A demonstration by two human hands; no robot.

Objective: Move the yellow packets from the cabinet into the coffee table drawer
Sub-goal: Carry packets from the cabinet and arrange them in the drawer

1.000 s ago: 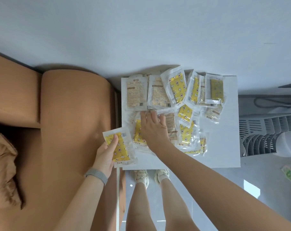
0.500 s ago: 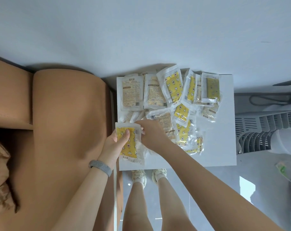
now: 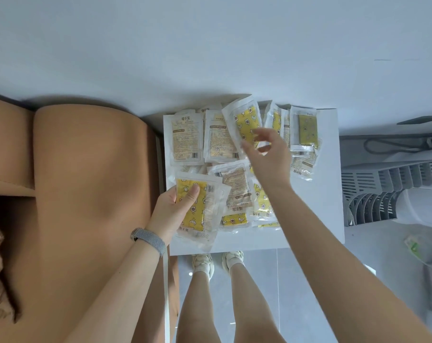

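Several yellow packets in clear wrappers lie scattered on a white cabinet top (image 3: 319, 206). My left hand (image 3: 171, 214) grips a small stack of packets (image 3: 197, 209) at the cabinet's near left corner, thumb across the yellow face of the top one. My right hand (image 3: 267, 157) hovers over the far middle of the pile with fingers spread and relaxed, just above a tilted yellow packet (image 3: 244, 122). It holds nothing. Two packets (image 3: 186, 139) at the far left lie with their printed backs up. The coffee table drawer is not in view.
A tan sofa arm (image 3: 86, 194) stands close against the cabinet's left side. A white wall rises behind. To the right are a grey slatted appliance (image 3: 388, 191) and a cable. My legs and shoes (image 3: 216, 263) stand at the cabinet's front edge on a grey floor.
My right hand passed a packet to the stack in my left hand, then lifted away and reached to the far middle of the pile. My left hand moved right over the cabinet corner.
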